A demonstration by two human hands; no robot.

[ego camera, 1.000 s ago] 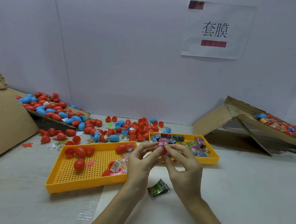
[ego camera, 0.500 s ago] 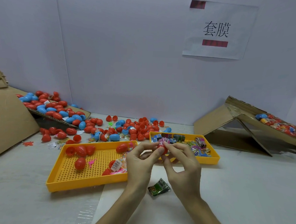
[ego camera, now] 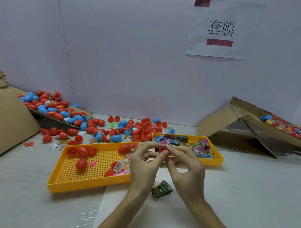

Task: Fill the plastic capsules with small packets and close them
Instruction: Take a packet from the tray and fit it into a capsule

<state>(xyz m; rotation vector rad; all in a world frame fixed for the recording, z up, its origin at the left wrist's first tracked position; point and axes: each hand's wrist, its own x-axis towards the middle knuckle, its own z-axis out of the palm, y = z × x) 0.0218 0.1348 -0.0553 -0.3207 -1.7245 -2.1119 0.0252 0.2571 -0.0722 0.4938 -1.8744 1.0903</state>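
Less packet (ego camera: 164, 145) showed above the red capsule (ego camera: 163, 151), pinched by left hand (ego camera: 143, 163) and right hand (ego camera: 187, 168) before the packet tray (ego camera: 219, 161); its halves wanted square pressing.

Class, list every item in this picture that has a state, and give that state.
Small red plastic capsule: pinched between both hands, closure hidden by fingers.
Left hand: pinches the capsule.
Right hand: pinches the capsule.
Green foil packet: lies loose on the table, outside any capsule.
Perforated yellow plastic tray: holds red capsules, whole and halves.
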